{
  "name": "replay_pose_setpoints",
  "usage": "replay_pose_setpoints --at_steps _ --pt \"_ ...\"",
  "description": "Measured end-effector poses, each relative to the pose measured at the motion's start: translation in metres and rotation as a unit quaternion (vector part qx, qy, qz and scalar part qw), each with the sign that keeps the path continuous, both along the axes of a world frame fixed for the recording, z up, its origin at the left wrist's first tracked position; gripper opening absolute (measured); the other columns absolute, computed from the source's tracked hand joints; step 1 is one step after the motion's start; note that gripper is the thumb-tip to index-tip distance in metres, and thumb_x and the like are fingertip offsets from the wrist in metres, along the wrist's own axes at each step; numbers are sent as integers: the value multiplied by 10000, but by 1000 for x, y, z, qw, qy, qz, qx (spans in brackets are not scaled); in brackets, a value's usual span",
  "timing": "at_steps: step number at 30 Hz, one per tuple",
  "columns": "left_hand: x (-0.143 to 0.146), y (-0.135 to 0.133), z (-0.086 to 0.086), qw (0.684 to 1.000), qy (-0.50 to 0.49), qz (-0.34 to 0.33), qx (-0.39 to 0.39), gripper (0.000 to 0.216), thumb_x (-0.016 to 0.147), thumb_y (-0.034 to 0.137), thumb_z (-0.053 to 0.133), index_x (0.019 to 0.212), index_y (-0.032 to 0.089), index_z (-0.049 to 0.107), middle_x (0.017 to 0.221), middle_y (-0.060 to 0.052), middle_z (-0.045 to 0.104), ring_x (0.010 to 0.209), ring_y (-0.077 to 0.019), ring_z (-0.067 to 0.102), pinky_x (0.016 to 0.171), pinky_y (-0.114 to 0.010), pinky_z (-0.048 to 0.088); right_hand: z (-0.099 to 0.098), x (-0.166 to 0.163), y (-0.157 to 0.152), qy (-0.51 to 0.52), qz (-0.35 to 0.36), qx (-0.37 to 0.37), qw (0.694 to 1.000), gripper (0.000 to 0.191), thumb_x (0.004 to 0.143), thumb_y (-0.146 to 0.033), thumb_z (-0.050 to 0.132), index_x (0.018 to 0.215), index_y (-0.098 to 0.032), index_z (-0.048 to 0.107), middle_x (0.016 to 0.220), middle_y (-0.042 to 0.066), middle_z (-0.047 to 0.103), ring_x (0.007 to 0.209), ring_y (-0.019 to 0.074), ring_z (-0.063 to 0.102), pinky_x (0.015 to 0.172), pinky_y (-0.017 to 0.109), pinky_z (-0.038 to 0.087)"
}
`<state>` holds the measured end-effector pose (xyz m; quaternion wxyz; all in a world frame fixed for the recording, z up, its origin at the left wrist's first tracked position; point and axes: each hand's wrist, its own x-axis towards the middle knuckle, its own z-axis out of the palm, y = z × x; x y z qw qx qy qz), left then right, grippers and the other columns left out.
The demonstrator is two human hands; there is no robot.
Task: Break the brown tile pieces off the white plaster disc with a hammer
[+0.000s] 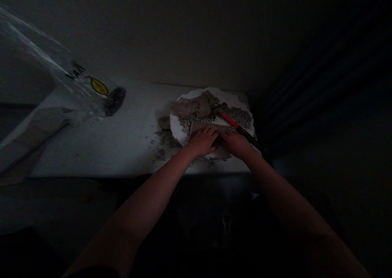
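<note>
My left hand [204,142] rests over a flat brown textured slab [196,127], its fingers across the top and its thumb toward the near side. Close beside it, my right hand [237,144] is bent over the same slab, fingertips partly hidden. The slab lies on a white, ragged-edged sheet [176,131]. Just beyond my hands are broken brown pieces [192,107] and grey crumbs [240,116]. A hammer with a red and black handle [231,120] lies slanted behind my right hand, its head among the fragments.
The sheet sits on a pale table [122,143] against a wall. Loose crumbs [162,147] and a brown chunk [164,122] lie left of it. A clear plastic bag [82,81] with a yellow label is at the left. Dark curtain-like folds [318,73] hang right. The scene is dim.
</note>
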<state>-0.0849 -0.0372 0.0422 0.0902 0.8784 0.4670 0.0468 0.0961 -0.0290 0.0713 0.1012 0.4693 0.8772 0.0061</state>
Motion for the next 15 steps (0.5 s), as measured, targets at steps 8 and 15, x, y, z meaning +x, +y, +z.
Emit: replay_pose_setpoints --at_steps 8,15 --pt "0 1 -2 1000 -8 2 3 537 862 373 579 1342 155 475 1488 -168 402 1389 -323 341 1071 -466 373 -3 2 2 6 18 33 999 334 1008 -231 346 1166 -117 617 1236 185 571 1047 278 578 795 340 467" --pt "0 1 -1 1000 -11 0 0 529 865 387 574 1340 173 475 1494 -157 396 1403 -317 322 1079 -464 366 -1 4 1 -5 50 28 998 347 1003 -165 312 1174 -115 610 1256 183 550 1046 265 568 807 339 464"
